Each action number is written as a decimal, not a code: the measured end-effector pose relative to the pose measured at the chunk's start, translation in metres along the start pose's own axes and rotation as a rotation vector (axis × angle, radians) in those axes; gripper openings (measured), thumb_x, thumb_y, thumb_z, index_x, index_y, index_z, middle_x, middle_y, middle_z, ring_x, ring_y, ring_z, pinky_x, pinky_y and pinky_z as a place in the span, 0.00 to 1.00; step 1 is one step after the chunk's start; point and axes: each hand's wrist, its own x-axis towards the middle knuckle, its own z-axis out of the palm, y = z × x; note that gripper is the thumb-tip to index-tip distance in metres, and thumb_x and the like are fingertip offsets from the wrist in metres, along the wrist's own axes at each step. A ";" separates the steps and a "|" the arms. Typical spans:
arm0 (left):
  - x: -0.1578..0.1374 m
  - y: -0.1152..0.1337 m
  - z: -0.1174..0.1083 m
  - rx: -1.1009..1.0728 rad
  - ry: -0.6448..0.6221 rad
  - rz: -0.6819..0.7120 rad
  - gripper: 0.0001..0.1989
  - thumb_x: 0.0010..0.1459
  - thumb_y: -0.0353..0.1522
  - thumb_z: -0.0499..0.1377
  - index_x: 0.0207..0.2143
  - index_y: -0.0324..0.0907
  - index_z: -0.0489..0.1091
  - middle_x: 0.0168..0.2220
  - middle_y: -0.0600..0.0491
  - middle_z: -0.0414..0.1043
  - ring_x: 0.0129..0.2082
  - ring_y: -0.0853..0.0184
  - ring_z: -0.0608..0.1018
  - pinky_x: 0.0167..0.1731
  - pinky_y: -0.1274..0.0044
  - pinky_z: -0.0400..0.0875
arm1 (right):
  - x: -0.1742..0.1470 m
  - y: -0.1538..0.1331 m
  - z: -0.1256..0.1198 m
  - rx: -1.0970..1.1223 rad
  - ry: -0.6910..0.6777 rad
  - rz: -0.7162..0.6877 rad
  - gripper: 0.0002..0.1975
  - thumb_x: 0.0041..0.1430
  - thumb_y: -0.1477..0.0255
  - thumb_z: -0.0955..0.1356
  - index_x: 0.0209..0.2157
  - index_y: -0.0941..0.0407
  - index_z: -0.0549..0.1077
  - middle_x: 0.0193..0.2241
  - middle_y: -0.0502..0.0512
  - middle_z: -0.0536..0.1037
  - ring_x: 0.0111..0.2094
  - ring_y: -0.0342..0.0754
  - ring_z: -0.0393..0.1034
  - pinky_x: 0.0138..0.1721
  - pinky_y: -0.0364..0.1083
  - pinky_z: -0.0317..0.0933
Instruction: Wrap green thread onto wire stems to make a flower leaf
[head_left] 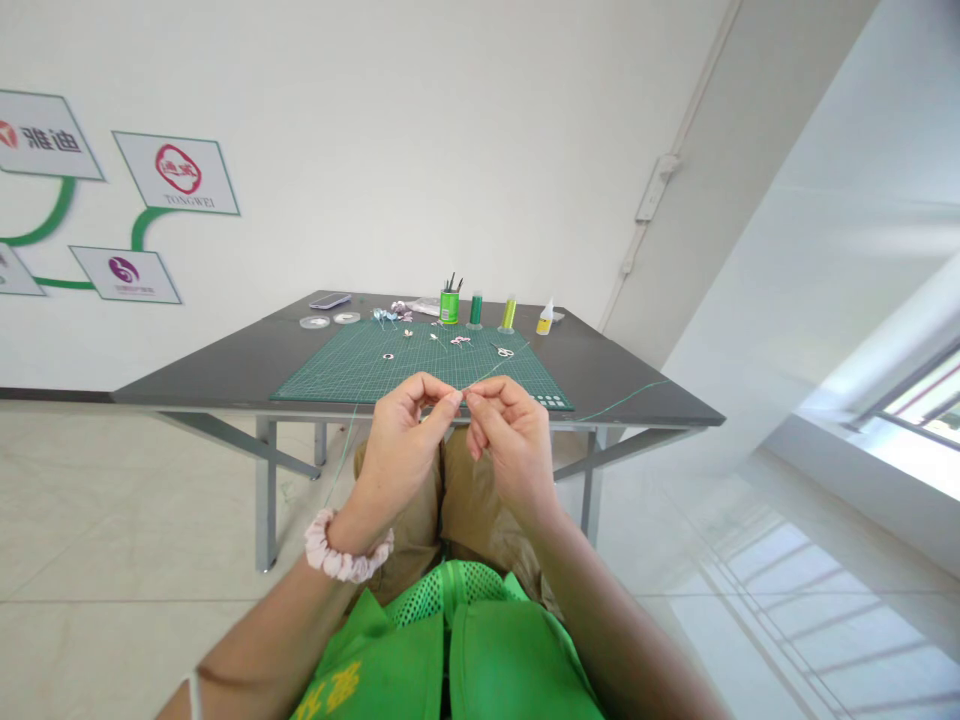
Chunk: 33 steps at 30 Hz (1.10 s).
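My left hand [411, 432] and my right hand [514, 440] meet just above the near edge of the cutting mat, thumb and forefinger pinched on each. A fine pale green thread [491, 373] runs from the pinched fingertips up to the right over the mat. Whether anything else is between the fingertips is too small to tell. Another length of green thread [349, 440] hangs off the table edge beside my left wrist, which wears a pink scrunchie [349, 548]. A further strand [626, 400] trails over the table at the right.
On the green cutting mat [330, 365] lie small scissors [505, 352], a pink-and-white piece [460, 341] and a small ring [388, 356]. Behind stand a green can of tools [449, 307], a dark green spool [475, 312], a yellow-green spool [508, 315] and a glue bottle [545, 318].
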 end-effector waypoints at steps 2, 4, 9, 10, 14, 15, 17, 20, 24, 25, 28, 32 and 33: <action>-0.001 -0.001 0.000 0.047 0.009 0.021 0.06 0.52 0.31 0.60 0.23 0.41 0.68 0.23 0.58 0.69 0.26 0.71 0.70 0.31 0.78 0.65 | 0.000 0.000 0.000 0.001 0.001 0.003 0.04 0.54 0.73 0.68 0.26 0.56 0.70 0.12 0.39 0.62 0.12 0.36 0.53 0.14 0.38 0.48; -0.002 -0.002 0.001 0.110 0.020 0.053 0.06 0.52 0.30 0.59 0.23 0.41 0.68 0.23 0.58 0.70 0.27 0.71 0.71 0.31 0.78 0.65 | 0.000 0.000 -0.001 0.000 -0.002 0.004 0.04 0.53 0.73 0.68 0.26 0.56 0.70 0.12 0.39 0.62 0.12 0.36 0.53 0.14 0.38 0.48; -0.005 -0.005 0.002 0.226 0.053 0.145 0.06 0.54 0.29 0.58 0.24 0.41 0.68 0.24 0.57 0.71 0.27 0.71 0.71 0.31 0.78 0.64 | -0.002 -0.001 -0.002 0.001 0.004 0.015 0.04 0.54 0.72 0.68 0.27 0.56 0.71 0.12 0.40 0.63 0.12 0.36 0.53 0.14 0.38 0.47; -0.005 -0.005 0.001 0.237 0.057 0.155 0.06 0.54 0.29 0.57 0.24 0.41 0.68 0.24 0.57 0.71 0.27 0.71 0.72 0.31 0.78 0.64 | -0.002 -0.002 -0.002 0.004 0.005 0.015 0.04 0.54 0.72 0.68 0.27 0.56 0.71 0.12 0.39 0.63 0.12 0.36 0.53 0.14 0.38 0.47; -0.006 -0.007 0.001 0.274 0.067 0.185 0.06 0.55 0.29 0.57 0.25 0.41 0.68 0.25 0.57 0.71 0.28 0.71 0.72 0.31 0.78 0.64 | -0.002 -0.002 -0.001 0.006 0.005 0.019 0.03 0.54 0.72 0.67 0.27 0.56 0.72 0.12 0.40 0.63 0.12 0.36 0.52 0.14 0.38 0.47; -0.006 -0.007 0.001 0.282 0.071 0.192 0.06 0.55 0.29 0.57 0.25 0.41 0.68 0.25 0.57 0.71 0.28 0.71 0.72 0.31 0.78 0.64 | -0.001 -0.002 0.000 0.004 0.005 0.020 0.03 0.53 0.72 0.67 0.27 0.56 0.72 0.12 0.40 0.63 0.12 0.36 0.52 0.14 0.38 0.47; -0.005 -0.007 0.001 0.296 0.078 0.206 0.06 0.55 0.29 0.57 0.25 0.41 0.68 0.25 0.57 0.70 0.28 0.71 0.72 0.31 0.78 0.64 | -0.001 -0.002 0.000 -0.001 0.006 0.022 0.04 0.53 0.72 0.68 0.27 0.56 0.72 0.12 0.40 0.62 0.12 0.36 0.52 0.14 0.38 0.47; -0.005 -0.007 0.002 0.320 0.090 0.231 0.06 0.54 0.29 0.57 0.25 0.41 0.68 0.25 0.57 0.70 0.28 0.71 0.72 0.31 0.78 0.64 | -0.001 -0.003 0.001 -0.009 0.008 0.022 0.04 0.53 0.71 0.68 0.26 0.57 0.71 0.12 0.40 0.62 0.12 0.36 0.52 0.14 0.38 0.47; -0.005 -0.007 0.002 0.344 0.102 0.264 0.06 0.54 0.29 0.57 0.24 0.41 0.68 0.24 0.56 0.70 0.27 0.71 0.72 0.30 0.78 0.65 | -0.001 -0.003 0.001 -0.013 0.012 0.021 0.05 0.53 0.71 0.68 0.26 0.57 0.72 0.12 0.40 0.62 0.12 0.36 0.53 0.14 0.38 0.47; -0.005 -0.007 0.002 0.346 0.105 0.274 0.06 0.54 0.28 0.57 0.24 0.41 0.68 0.24 0.57 0.70 0.26 0.71 0.72 0.29 0.78 0.65 | -0.001 -0.004 0.001 -0.013 0.015 0.019 0.04 0.53 0.71 0.68 0.26 0.57 0.72 0.12 0.40 0.62 0.12 0.36 0.53 0.14 0.38 0.47; -0.005 -0.008 0.002 0.361 0.110 0.301 0.06 0.54 0.28 0.57 0.24 0.41 0.68 0.24 0.56 0.70 0.26 0.71 0.72 0.29 0.78 0.65 | 0.000 -0.004 0.001 -0.016 0.020 0.016 0.04 0.53 0.71 0.68 0.26 0.56 0.71 0.12 0.39 0.62 0.12 0.36 0.52 0.14 0.38 0.47; -0.006 -0.009 0.002 0.394 0.128 0.338 0.06 0.55 0.28 0.58 0.25 0.41 0.68 0.25 0.56 0.70 0.26 0.70 0.72 0.29 0.78 0.65 | 0.001 -0.005 0.001 -0.024 0.024 0.011 0.05 0.53 0.71 0.69 0.25 0.56 0.71 0.12 0.40 0.63 0.12 0.36 0.52 0.14 0.38 0.47; -0.006 -0.009 0.002 0.403 0.134 0.352 0.06 0.55 0.28 0.58 0.25 0.41 0.67 0.25 0.56 0.70 0.26 0.70 0.72 0.29 0.77 0.65 | 0.001 -0.005 0.002 -0.023 0.027 0.008 0.05 0.52 0.71 0.69 0.24 0.56 0.71 0.12 0.40 0.63 0.12 0.36 0.52 0.14 0.38 0.47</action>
